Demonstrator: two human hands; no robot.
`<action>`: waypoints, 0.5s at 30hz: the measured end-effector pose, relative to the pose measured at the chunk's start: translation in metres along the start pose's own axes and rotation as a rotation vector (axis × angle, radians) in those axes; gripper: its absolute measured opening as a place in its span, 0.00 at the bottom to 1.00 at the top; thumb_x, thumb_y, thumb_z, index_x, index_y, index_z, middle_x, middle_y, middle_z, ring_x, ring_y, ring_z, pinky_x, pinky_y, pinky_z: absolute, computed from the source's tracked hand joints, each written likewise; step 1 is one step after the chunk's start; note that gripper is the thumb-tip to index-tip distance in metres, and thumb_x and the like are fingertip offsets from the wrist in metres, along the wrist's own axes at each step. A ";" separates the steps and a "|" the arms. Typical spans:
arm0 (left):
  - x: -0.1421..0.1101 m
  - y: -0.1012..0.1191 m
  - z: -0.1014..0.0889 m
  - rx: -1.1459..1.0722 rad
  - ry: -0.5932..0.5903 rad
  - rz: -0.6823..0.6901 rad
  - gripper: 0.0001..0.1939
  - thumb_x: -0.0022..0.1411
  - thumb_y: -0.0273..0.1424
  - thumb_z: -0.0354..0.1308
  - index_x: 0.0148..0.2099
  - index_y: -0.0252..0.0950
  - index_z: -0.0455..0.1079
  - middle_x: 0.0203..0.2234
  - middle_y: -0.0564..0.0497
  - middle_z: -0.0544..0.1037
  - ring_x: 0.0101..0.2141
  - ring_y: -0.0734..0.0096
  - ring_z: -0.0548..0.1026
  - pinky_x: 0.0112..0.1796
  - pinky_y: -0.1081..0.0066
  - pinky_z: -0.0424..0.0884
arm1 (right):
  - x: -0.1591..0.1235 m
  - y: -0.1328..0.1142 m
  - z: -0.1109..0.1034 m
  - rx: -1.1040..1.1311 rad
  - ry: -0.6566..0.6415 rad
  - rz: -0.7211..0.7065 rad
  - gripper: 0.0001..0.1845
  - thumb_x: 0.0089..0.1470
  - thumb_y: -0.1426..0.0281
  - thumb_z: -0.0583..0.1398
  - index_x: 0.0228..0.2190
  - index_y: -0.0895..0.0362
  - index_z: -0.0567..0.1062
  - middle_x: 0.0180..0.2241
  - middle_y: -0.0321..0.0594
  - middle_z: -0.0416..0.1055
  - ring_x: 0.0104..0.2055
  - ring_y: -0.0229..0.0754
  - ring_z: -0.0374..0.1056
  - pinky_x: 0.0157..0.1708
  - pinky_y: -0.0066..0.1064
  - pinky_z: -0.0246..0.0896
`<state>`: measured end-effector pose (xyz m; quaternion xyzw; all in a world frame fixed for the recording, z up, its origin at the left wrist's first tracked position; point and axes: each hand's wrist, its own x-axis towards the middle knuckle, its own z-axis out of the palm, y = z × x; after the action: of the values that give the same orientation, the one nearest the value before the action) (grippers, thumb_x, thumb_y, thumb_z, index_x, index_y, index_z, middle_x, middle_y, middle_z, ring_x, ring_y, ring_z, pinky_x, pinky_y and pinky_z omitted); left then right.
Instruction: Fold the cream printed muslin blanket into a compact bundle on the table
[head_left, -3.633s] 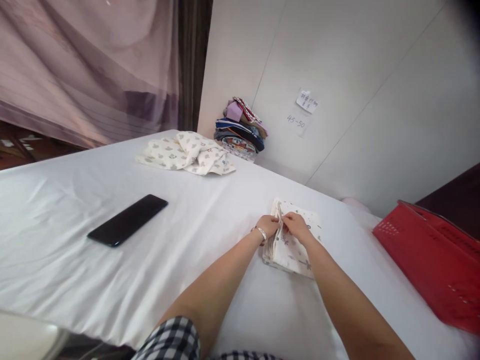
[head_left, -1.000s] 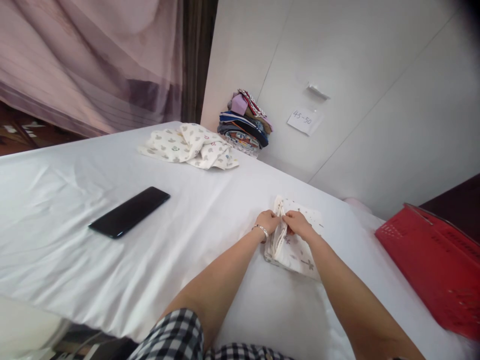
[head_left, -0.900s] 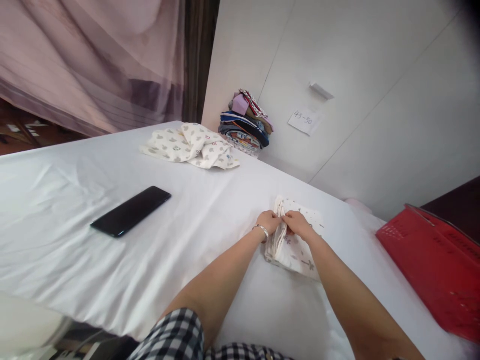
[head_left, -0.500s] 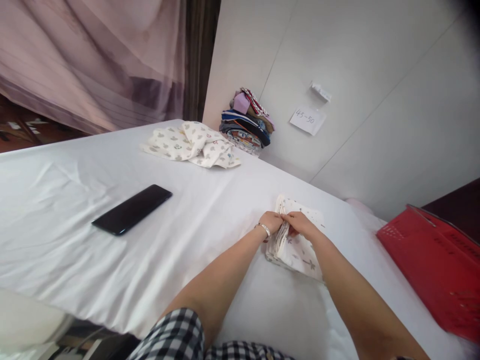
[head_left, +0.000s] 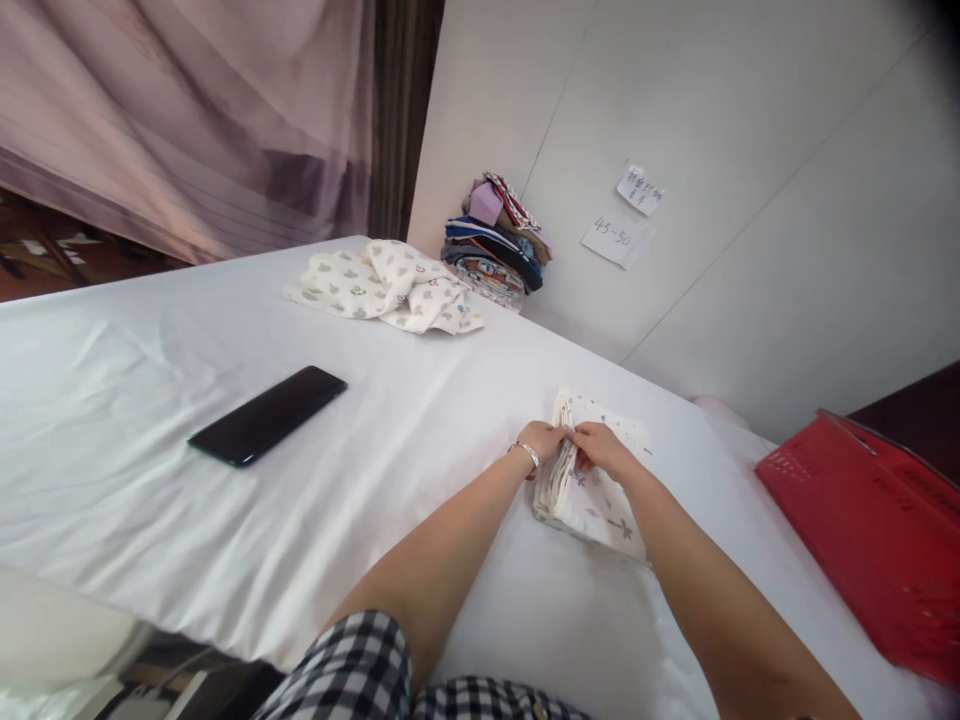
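A white cloth with a small grey print [head_left: 600,510] lies folded in several layers on the white-covered table. My left hand [head_left: 541,442], with a bracelet at the wrist, is closed on the layered left edge of this cloth. Against it, my right hand [head_left: 598,446] pinches the same edge from the right, and the fingertips of both hands nearly meet. Part of the cloth is hidden behind my right hand and forearm. Farther back lies a crumpled white cloth with a grey and coloured print [head_left: 390,285], touched by neither hand.
A black phone [head_left: 268,415] lies on the white sheet [head_left: 420,430] at left. By the wall stands a stack of folded clothes [head_left: 495,245]. A red plastic basket [head_left: 862,540] sits at right. Paper notes [head_left: 615,240] hang on the wall.
Both hands stay at the layered edge of the folded cloth with hardly any movement. The upper wall note now lies flatter, so its writing shows. The view has shifted slightly.
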<state>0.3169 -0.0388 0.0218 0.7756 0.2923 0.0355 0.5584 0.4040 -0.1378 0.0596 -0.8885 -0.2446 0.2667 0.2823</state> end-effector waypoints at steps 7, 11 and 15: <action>0.018 0.012 0.001 -0.015 -0.008 -0.044 0.16 0.62 0.39 0.49 0.42 0.32 0.70 0.39 0.45 0.74 0.38 0.68 0.72 0.39 0.67 0.69 | -0.002 0.000 0.005 -0.019 0.039 -0.033 0.06 0.50 0.74 0.53 0.23 0.59 0.66 0.09 0.32 0.63 0.12 0.35 0.61 0.13 0.22 0.54; 0.039 0.028 -0.001 -0.020 -0.036 -0.083 0.17 0.61 0.37 0.53 0.50 0.34 0.63 0.45 0.46 0.69 0.42 0.66 0.70 0.41 0.61 0.70 | -0.004 0.005 0.007 0.028 0.085 -0.069 0.05 0.50 0.74 0.52 0.24 0.58 0.66 0.10 0.31 0.63 0.12 0.35 0.60 0.13 0.23 0.54; 0.059 0.037 0.002 -0.020 -0.058 -0.128 0.17 0.61 0.36 0.53 0.50 0.34 0.63 0.46 0.45 0.69 0.43 0.66 0.70 0.41 0.61 0.70 | -0.005 0.012 0.010 0.090 0.103 -0.114 0.06 0.49 0.71 0.52 0.23 0.57 0.65 0.11 0.30 0.62 0.13 0.34 0.61 0.14 0.22 0.54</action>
<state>0.3816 -0.0192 0.0381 0.7504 0.3246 -0.0202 0.5754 0.3976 -0.1459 0.0468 -0.8720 -0.2677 0.2149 0.3489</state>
